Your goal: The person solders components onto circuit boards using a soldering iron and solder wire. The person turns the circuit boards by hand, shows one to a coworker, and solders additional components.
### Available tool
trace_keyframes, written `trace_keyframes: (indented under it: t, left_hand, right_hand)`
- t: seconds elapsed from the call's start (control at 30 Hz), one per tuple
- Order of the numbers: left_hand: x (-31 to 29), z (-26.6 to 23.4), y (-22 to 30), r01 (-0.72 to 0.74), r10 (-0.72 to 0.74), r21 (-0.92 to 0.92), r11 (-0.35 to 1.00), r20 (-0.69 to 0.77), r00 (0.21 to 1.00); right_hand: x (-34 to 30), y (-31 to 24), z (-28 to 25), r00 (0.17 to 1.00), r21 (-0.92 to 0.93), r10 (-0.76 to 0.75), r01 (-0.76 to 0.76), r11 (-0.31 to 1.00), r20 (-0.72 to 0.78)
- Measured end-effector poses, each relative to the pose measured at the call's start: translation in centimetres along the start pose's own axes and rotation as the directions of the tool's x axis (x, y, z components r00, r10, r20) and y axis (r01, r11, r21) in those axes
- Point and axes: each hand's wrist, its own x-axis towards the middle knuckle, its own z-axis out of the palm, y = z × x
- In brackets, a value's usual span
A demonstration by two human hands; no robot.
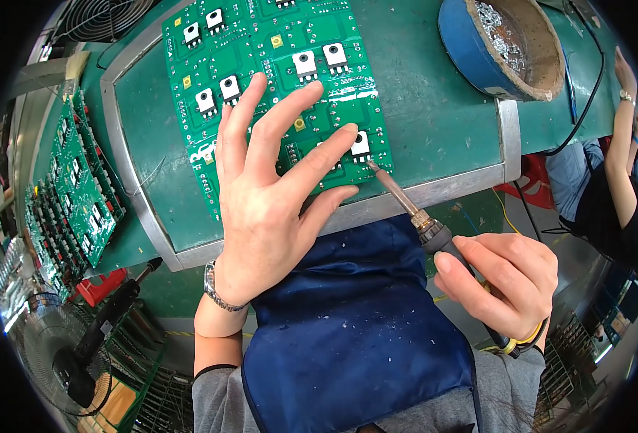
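Glossy green circuit board (279,65), slim metal-barrelled soldering iron (427,225), creased apron (355,332)

The left hand (261,206) is palm down, fingers (281,117) fanned from twelve to two o'clock; the right hand (510,285) curls in a grip facing ten o'clock.

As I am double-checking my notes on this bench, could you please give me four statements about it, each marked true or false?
1. The left hand is spread over the green circuit board. True.
2. The soldering iron is in the left hand. False: it is in the right hand.
3. A metal wristwatch is on the left wrist. True.
4. The round blue container sits left of the green circuit board. False: it sits to the right.
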Motion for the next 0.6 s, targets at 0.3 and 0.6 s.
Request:
trace_keyframes:
  t: [0.3,0.6]
  left_hand:
    - [-0.06,0.02,-0.05,0.003,-0.003,-0.003,1.0,0.007,1.0]
    - [-0.05,-0.02,-0.08,0.006,-0.006,-0.006,1.0,0.002,1.0]
  right_hand:
    - [-0.01,-0.08,0.2,1.0,-0.004,0.008,-0.008,1.0,-0.012]
    - [0.13,-0.13,0.05,1.0,-0.016,0.013,-0.013,1.0,-0.009]
